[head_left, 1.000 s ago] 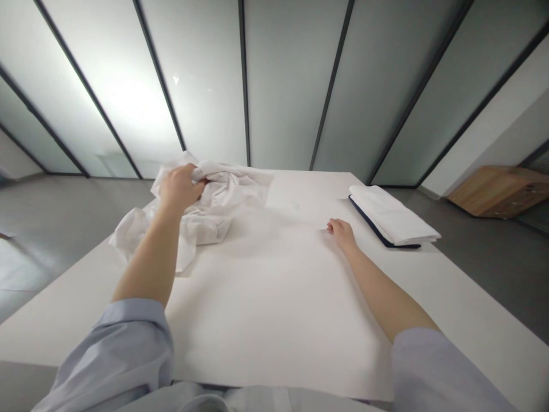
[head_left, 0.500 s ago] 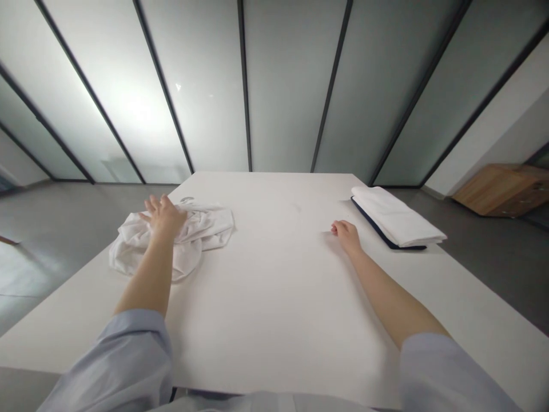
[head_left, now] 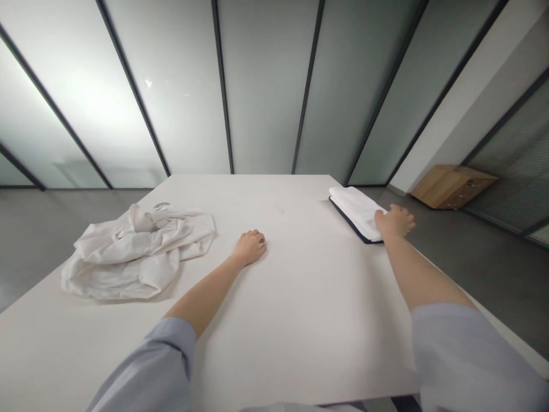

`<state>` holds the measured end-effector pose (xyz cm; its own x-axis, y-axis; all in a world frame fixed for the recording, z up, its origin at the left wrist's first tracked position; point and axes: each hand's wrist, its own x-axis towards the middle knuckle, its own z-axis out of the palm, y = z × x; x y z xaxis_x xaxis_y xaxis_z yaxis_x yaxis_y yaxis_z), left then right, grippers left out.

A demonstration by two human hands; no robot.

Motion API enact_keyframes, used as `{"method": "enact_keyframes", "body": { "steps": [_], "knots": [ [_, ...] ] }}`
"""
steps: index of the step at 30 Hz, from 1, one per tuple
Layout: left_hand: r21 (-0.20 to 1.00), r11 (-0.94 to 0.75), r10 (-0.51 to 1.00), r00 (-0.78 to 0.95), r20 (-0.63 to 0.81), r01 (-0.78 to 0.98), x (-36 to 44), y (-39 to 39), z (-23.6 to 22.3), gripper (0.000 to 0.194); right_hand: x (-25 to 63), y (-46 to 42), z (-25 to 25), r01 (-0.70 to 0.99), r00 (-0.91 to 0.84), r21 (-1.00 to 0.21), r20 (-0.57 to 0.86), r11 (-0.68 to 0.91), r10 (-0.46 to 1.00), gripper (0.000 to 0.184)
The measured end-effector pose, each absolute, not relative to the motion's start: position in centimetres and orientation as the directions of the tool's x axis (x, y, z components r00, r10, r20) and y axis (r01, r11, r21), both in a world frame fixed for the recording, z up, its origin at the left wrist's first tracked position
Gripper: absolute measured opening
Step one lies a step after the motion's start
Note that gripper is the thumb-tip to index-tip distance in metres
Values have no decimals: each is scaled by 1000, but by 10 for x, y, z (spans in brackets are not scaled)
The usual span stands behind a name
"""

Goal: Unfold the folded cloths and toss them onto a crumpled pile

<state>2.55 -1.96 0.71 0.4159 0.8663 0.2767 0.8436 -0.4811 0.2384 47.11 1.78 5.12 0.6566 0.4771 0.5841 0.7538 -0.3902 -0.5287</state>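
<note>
My left hand [head_left: 250, 247] rests on the bare white table top [head_left: 309, 320] near the middle, holding nothing, with a crumpled white cloth [head_left: 137, 256] lying to its left. The cloth looks like a shirt, though its heap of folds does not settle that. My right hand [head_left: 394, 222] lies against the near end of a folded white cloth [head_left: 355, 210], which sits on a flat navy-edged pad [head_left: 349, 222]. Its fingers spread over the far side of the fold and grip nothing visibly.
A small round grey item [head_left: 160, 205] lies at the far edge of the crumpled cloth. Beyond the table stand frosted glass panels with dark frames. Grey floor surrounds the table, and a low wooden cabinet [head_left: 452, 187] stands at the far right.
My left hand has let go of the crumpled cloth and moved right to mid-table. My right hand has moved onto the folded cloth. The view has shifted slightly.
</note>
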Motion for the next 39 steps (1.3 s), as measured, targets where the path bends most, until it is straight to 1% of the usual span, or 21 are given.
{"method": "enact_keyframes", "body": {
  "steps": [3,5,7,10,12,14,15,17,18,20,21,23,25,26,28,30,32,34,36,38,39],
  "knots": [
    [289,-494,864,426,270,820,20,-17,4,17,501,10,54,696,713,-530,429,-485,554,23],
    [341,-479,875,406,265,809,17,-15,6,18,505,7,57,692,715,-484,364,-535,597,23],
    [362,-469,880,394,264,805,17,-14,7,18,497,6,64,723,688,-428,373,-543,622,25],
    [358,-467,881,390,266,809,19,-13,7,17,466,8,78,818,575,-366,491,-443,655,34],
    [360,-463,883,388,263,810,20,-13,5,16,434,8,85,906,421,-312,579,-288,698,36],
    [385,-456,887,377,266,802,19,-12,2,18,394,5,85,963,203,-267,626,-38,753,33],
    [403,-455,887,368,278,794,18,-12,1,22,373,3,82,957,75,-264,615,115,785,31],
    [429,-462,879,338,336,776,16,-13,-1,33,332,-4,71,849,-181,-337,540,407,822,28],
    [430,-473,868,323,378,769,14,-14,-2,40,315,-7,64,771,-288,-383,502,509,815,29],
    [404,-514,829,317,461,757,11,-17,-1,50,288,-11,47,688,-364,-424,500,589,786,32],
    [379,-542,805,335,489,750,10,-19,0,54,279,-11,39,701,-354,-421,496,576,793,32],
    [315,-607,759,415,501,730,11,-23,3,62,269,-9,23,808,-274,-378,439,452,856,34],
    [246,-654,731,514,448,715,14,-28,6,67,264,-7,12,912,-187,-297,318,284,930,36],
    [215,-668,724,556,408,713,16,-30,7,67,262,-6,8,937,-164,-261,256,232,953,38],
    [162,-662,734,588,340,732,21,-33,9,66,260,-8,4,940,-198,-247,173,237,965,42],
    [125,-603,776,544,318,788,24,-36,11,69,257,-11,4,886,-300,-322,152,334,942,44],
    [105,-540,811,483,329,835,25,-37,12,77,256,-14,6,785,-404,-455,140,421,904,43],
    [105,-552,806,497,322,827,25,-37,11,75,256,-13,8,680,-432,-590,156,434,888,42],
    [141,-604,783,551,288,785,25,-35,8,58,260,-10,9,603,-316,-691,252,399,915,42],
    [244,-600,798,546,256,762,24,-31,4,40,266,-5,9,558,-69,-747,393,362,917,40],
    [326,-560,829,506,240,762,24,-28,2,37,271,-3,9,547,66,-764,447,342,892,38]
  ]
}}
